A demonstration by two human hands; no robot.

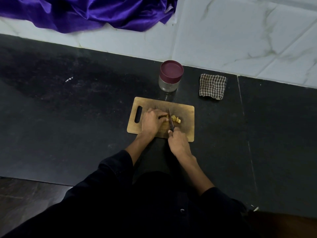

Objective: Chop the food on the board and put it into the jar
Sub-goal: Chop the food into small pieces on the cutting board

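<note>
A wooden cutting board (185, 109) with a handle slot lies on the black counter. On it, my left hand (151, 121) presses down on the uncut part of the yellowish food, which is mostly hidden under the fingers. Several cut yellow pieces (176, 119) lie just right of the knife (170, 118). My right hand (178, 143) grips the knife's handle at the board's near edge, blade pointing away, set between my left fingertips and the cut pieces. A clear glass jar (169, 84) with a maroon lid (171, 70) on it stands just behind the board.
A folded checked cloth (212, 87) lies right of the jar. A white marble-tiled wall (240, 31) runs behind the black counter (68, 117). Purple satin fabric (94, 12) hangs at the top left. The counter's front edge is at the lower left.
</note>
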